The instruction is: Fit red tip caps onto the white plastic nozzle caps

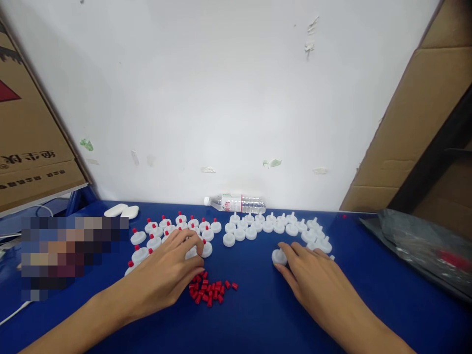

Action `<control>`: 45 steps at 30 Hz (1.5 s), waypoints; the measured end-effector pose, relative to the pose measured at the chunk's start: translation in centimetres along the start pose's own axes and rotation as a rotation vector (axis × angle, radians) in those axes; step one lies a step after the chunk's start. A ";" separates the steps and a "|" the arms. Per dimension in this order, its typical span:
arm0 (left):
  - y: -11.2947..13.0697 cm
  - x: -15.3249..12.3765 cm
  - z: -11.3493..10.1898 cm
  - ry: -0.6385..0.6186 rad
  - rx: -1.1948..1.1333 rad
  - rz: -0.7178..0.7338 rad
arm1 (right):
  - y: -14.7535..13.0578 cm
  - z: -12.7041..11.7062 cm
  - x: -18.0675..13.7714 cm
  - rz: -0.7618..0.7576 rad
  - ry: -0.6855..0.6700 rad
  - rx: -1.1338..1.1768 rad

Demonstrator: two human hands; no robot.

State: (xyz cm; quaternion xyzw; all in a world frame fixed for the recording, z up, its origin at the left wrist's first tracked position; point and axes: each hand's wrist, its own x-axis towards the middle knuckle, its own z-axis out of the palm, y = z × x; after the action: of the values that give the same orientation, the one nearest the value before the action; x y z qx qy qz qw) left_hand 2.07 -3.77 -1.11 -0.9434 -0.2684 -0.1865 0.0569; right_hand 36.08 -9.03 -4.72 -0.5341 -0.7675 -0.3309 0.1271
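Observation:
My right hand [308, 265] has its thumb and fingertips around a white nozzle cap [279, 256] at the blue table's right half. My left hand [171, 263] is curled, thumb and forefinger drawn toward each other; whatever they hold, if anything, is hidden. Just below those fingertips lies a pile of small red tip caps [210, 290]. Behind and around the left hand stand several white nozzle caps with red tips [180, 218], some partly covered by it. Between the hands and farther back, several white nozzle caps with bare spouts [250, 232] stand upright in loose rows.
A clear plastic bottle [236, 202] lies on its side against the white wall. Two white rounded objects [121, 211] rest at the back left. A dark plastic bag [424, 250] lies at the right. Cardboard [409, 123] rises at the right edge, a carton [33, 128] at the left.

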 end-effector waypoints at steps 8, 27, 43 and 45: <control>-0.8 -0.4 0.9 -0.031 0.033 0.096 | 0.0 0.5 0.1 -0.032 -0.061 0.140; 0.8 0.0 0.3 0.085 -0.088 0.015 | -2.0 -1.7 0.7 -0.072 0.125 0.301; 2.8 -0.1 1.0 0.203 -0.201 0.067 | -4.0 -3.0 0.7 -0.171 0.222 0.365; 2.5 -0.1 1.2 0.181 -0.198 0.049 | -3.9 -2.9 0.7 -0.169 0.204 0.365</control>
State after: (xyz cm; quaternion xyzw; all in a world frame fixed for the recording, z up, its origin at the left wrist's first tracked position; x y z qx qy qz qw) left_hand 3.72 -5.70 -2.24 -0.9299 -0.2193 -0.2952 -0.0081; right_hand 31.84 -11.18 -3.57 -0.4001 -0.8398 -0.2483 0.2704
